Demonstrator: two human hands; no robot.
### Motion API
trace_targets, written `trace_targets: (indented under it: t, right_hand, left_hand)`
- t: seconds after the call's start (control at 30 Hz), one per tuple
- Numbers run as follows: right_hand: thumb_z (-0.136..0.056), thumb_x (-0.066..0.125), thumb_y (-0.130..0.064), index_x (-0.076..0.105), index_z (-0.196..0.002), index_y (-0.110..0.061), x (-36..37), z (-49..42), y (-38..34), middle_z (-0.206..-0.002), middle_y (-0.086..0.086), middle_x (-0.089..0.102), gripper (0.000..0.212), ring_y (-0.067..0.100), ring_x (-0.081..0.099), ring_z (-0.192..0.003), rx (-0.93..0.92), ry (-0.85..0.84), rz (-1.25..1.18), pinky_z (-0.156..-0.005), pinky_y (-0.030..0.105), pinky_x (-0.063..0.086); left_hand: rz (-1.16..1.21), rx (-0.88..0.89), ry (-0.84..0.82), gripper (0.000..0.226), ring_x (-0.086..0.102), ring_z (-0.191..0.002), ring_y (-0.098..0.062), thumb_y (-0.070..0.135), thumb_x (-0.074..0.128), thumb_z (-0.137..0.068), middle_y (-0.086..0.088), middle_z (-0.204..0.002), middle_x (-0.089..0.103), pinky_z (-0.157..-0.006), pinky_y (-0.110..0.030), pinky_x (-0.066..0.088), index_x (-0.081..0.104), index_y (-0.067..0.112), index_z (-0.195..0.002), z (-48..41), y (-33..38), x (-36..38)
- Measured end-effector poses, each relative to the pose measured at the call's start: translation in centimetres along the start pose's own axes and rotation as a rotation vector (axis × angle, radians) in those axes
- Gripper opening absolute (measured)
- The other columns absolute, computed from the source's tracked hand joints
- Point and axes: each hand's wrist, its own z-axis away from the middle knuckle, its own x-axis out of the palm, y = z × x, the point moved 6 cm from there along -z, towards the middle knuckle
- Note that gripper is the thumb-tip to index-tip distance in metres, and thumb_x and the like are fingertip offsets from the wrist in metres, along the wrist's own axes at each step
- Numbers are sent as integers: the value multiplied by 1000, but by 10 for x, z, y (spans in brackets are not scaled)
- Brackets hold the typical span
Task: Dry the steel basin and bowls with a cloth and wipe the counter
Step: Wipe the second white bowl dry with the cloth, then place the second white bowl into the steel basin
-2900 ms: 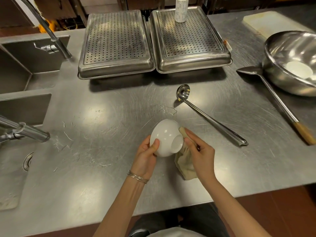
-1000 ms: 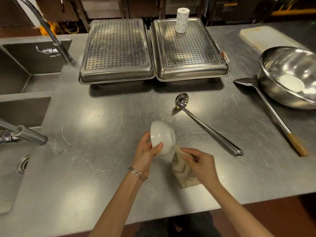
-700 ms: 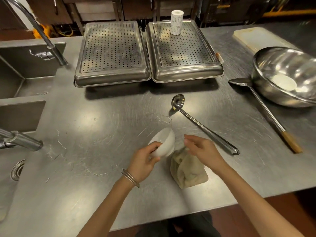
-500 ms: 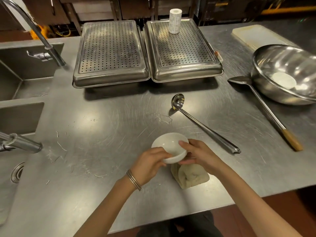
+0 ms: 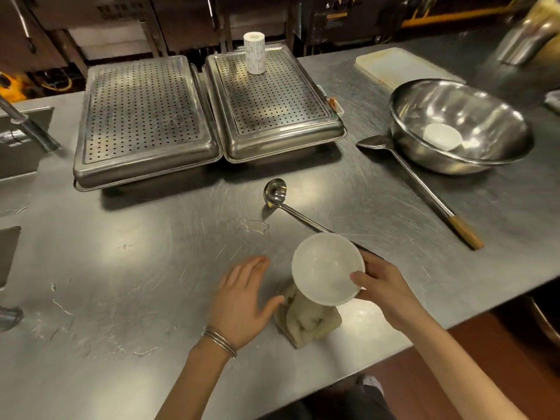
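Right hand (image 5: pixel 385 291) is gripping the white bowl (image 5: pixel 328 268) by its rim, thumb on the inner lip, fingers curled under the far side. Bowl is mouth-up, lifted off the counter (image 5: pixel 151 253), sitting over the front edge zone right of middle. Inside is looking dry, though glare makes that hard to confirm.

Left hand (image 5: pixel 242 295) is empty, fingers spread and loosely flat, hovering just beside the cloth (image 5: pixel 306 319), thumb near or touching it; can't tell which. Cloth is lying crumpled on the counter near the front edge, partly under the bowl from this angle. Nobody is gripping it.

Steel basin (image 5: pixel 460 125) is sitting toward the back right corner, with a second white bowl (image 5: pixel 442 136) inside it. Wok spatula (image 5: pixel 421 189) is lying beside the basin, blade tucked at its rim, wooden handle pointing to the front edge. Ladle (image 5: pixel 291 207) is lying mid-counter, its handle running behind the held bowl.

Progress, my read: this bowl is probably done and heading to the basin. Can't tell if the basin or the bowl in it is dry. Counter wipe is not done: water film and streaks are showing mid-counter by the ladle (image 5: pixel 257 225) and along the front left (image 5: pixel 60 307).

Remaining: park the bowl, pick the cloth back up, wipe the counter, working around ladle and spatula.
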Motion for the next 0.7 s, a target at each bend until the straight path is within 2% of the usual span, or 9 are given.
trace_targets:
  t: [0.07, 0.13, 0.23, 0.33, 0.37, 0.43, 0.6, 0.7]
  right_hand:
    - [-82, 55, 4, 62, -112, -27, -26, 6, 2, -100, -3, 71, 44, 16, 65, -93, -1, 63, -26, -61, 26, 53]
    - [-86, 48, 10, 62, -112, -23, -56, 13, 6, -104, 2, 68, 44, 21, 62, -96, 17, 127, -54, -59, 25, 53]
    - [-87, 48, 9, 59, -117, -18, -105, 24, 8, -112, 8, 62, 42, 22, 59, -98, 36, 190, -45, -57, 24, 54]
    - [-86, 47, 9, 58, -119, -17, -162, 36, 2, -112, 5, 62, 43, 18, 60, -97, 24, 222, -23, -57, 22, 54]
    - [-87, 47, 9, 57, -119, -17, -182, 39, -1, -110, 4, 62, 43, 17, 60, -96, 18, 231, -28, -56, 22, 54]
    - [-87, 47, 10, 56, -120, -15, -227, 46, -6, -108, 4, 62, 42, 16, 60, -94, 13, 238, -46, -55, 22, 54]
    - [-86, 49, 8, 59, -113, -23, -332, 59, -28, -110, 8, 63, 42, 22, 61, -98, -21, 222, -9, -58, 26, 55]
    - [-85, 51, 8, 60, -107, -28, -380, 63, -43, -110, 8, 63, 42, 23, 61, -98, -53, 221, 18, -59, 27, 55]
  left_hand:
    - [-80, 11, -47, 67, 48, -116, -20, 62, 25, -89, -4, -127, 57, -95, -32, 38, 50, 13, -128, -6, 17, 12]
    - [-141, 29, -93, 66, 51, -118, -24, 59, 28, -89, -6, -129, 56, -95, -38, 45, 51, 13, -129, -12, 36, 27]
    - [-208, 81, -140, 63, 51, -121, -28, 56, 32, -88, -8, -130, 56, -100, -43, 33, 52, 12, -129, -26, 73, 49]
    - [-263, 112, -176, 67, 48, -125, -27, 57, 20, -91, -7, -133, 54, -103, -45, 26, 51, 13, -131, -42, 122, 72]
    - [-276, 119, -181, 66, 45, -127, -26, 57, 22, -91, -7, -136, 52, -103, -46, 26, 49, 13, -133, -48, 139, 80]
    - [-305, 133, -182, 65, 40, -131, -25, 56, 30, -88, -6, -139, 49, -106, -47, 25, 46, 14, -136, -60, 173, 98]
    - [-370, 113, -141, 67, 44, -128, -29, 56, 16, -93, -9, -134, 53, -106, -49, 24, 45, 14, -136, -93, 249, 122]
    - [-367, 91, -89, 64, 44, -129, -27, 53, 31, -88, -8, -136, 52, -107, -48, 25, 44, 14, -137, -111, 289, 128]
